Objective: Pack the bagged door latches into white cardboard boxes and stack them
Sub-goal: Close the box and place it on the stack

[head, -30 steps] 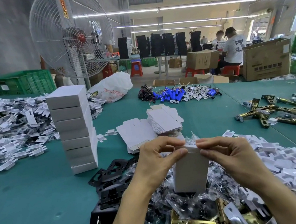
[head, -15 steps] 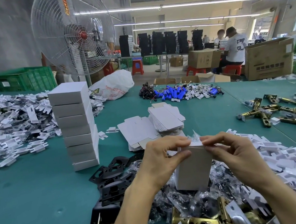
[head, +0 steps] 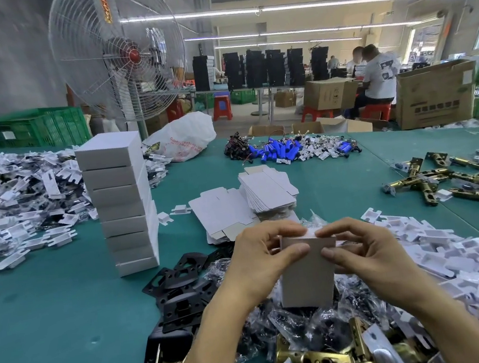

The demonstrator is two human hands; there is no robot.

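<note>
In the head view, the person holds a small upright white cardboard box with both hands, to the right of the tall stack of closed white cardboard boxes and nearer to the person than it. The left hand grips the upper left part of the box: its thumb lies across the front face and its fingers curl over the top. The right hand pinches the top right edge between thumb and forefinger. I cannot tell if the top flap is fully closed, because the fingers cover it.

Under the box, also to the right of the stack, lies a heap of door latches in clear plastic bags. Between the stack and this heap lie flat black metal plates. Behind the held box, right of the stack, there are flat unfolded white box blanks in two small piles. Far to the right of the stack lie bare brass latches. To the left of the stack spreads a big heap of white card inserts. All of this rests on the green table. Behind the stack stands a large white cage fan.
</note>
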